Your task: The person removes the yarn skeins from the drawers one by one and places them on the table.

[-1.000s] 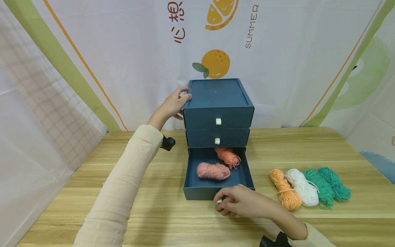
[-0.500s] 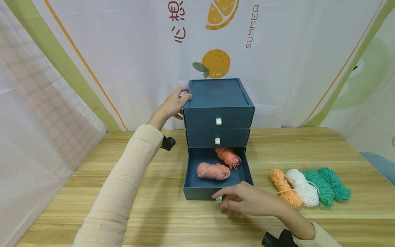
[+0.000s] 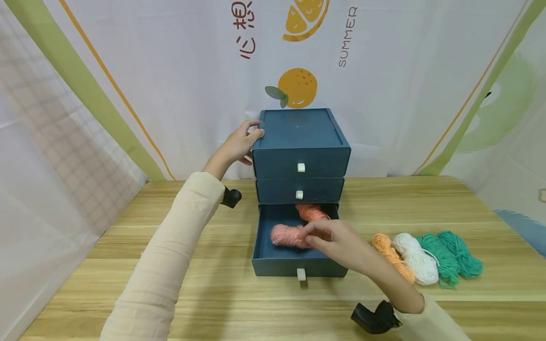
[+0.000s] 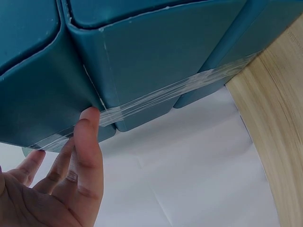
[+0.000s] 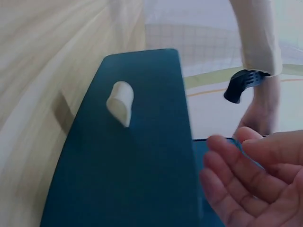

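Observation:
A dark blue cabinet [image 3: 303,163] with three stacked drawers stands on the wooden table. Its bottom drawer [image 3: 279,267] is pulled out, its white knob [image 3: 301,274] facing front. Two skeins lie inside: a pink yarn skein [image 3: 285,235] and a coral yarn skein [image 3: 312,211] farther back. My left hand [image 3: 240,143] rests on the cabinet's upper left side; in the left wrist view its fingertips [image 4: 90,115] touch the wall by a strip of clear tape. My right hand [image 3: 339,241] is over the drawer, relaxed fingers overlapping the pink skein's right end and holding nothing.
Right of the drawer lie an orange yarn skein [image 3: 392,258], a white yarn skein [image 3: 415,260] and two green ones [image 3: 443,260] in a row on the table [image 3: 213,293]. A printed white curtain [image 3: 192,71] hangs behind the cabinet.
My right hand has let go of the bottom drawer's knob and moved up and forward over the drawer. The left hand and the drawer have stayed in place.

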`<state>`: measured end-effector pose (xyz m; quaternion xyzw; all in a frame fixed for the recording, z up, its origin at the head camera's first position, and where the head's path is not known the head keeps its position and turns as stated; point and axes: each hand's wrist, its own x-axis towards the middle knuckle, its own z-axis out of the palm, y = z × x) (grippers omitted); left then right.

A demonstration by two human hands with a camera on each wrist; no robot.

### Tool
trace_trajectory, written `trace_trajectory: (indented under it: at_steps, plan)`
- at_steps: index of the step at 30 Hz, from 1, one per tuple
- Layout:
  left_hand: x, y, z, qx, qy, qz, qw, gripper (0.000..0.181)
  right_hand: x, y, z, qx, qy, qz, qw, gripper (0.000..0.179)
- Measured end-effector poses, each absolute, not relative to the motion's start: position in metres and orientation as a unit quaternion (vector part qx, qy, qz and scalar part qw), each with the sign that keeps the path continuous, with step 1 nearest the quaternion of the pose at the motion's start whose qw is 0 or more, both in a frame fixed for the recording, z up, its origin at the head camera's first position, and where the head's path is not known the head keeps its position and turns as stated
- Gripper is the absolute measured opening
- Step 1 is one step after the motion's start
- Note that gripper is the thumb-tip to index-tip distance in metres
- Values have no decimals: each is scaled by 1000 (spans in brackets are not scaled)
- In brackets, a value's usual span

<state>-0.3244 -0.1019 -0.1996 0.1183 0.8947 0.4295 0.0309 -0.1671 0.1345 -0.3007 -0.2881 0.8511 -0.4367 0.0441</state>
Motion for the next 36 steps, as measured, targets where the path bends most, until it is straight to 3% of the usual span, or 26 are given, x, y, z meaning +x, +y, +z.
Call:
trace_trajectory:
  at_steps: [4,22,36]
  plan:
    - [-325,-102,-200,121,894,430,29,54,-175,126,-306,-280,878,-387,14,13]
    - [-322,-102,-199,119,893,433,30,54,-204,118,-330,-258,883,-390,38,29]
    - [-325,-102,-200,118,894,432,31,55,-220,125,-344,-271,883,-372,97,37]
